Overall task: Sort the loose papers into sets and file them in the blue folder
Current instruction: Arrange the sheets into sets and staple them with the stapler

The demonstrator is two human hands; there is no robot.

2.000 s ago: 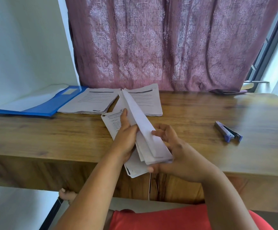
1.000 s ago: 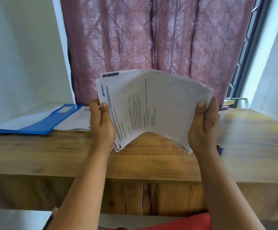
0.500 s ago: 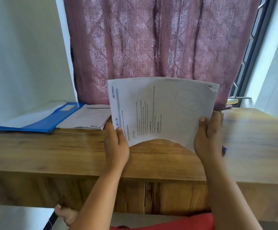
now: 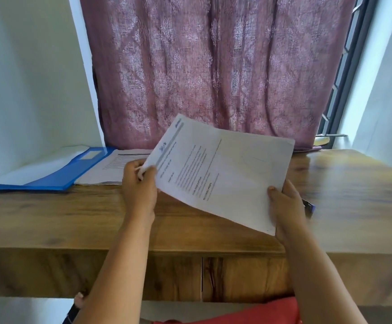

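Both hands hold a sheaf of papers [image 4: 223,174] up off the desk [image 4: 50,218], tilted so that its left corner is high and its right corner low. The left hand [image 4: 138,183] pinches the sheaf's left edge, fingers curled round it with a bit of white paper showing between them. The right hand [image 4: 283,206] grips the lower right edge, thumb on the printed face and the other fingers hidden behind the sheets. The top page carries lines of print running sideways and a blue scribble close to the left hand's grip. Beyond and to the left of the left hand, a second stack [image 4: 113,169] lies flat on the desk, partly hidden by that hand and the raised sheaf. Just left of that stack, touching or overlapping its edge, the blue folder [image 4: 57,176] lies open. Just right of the right hand, a dark blue object [image 4: 308,206] peeps out on the desk, too blurred and hidden to identify. A mauve curtain [image 4: 213,66] hangs behind the desk.
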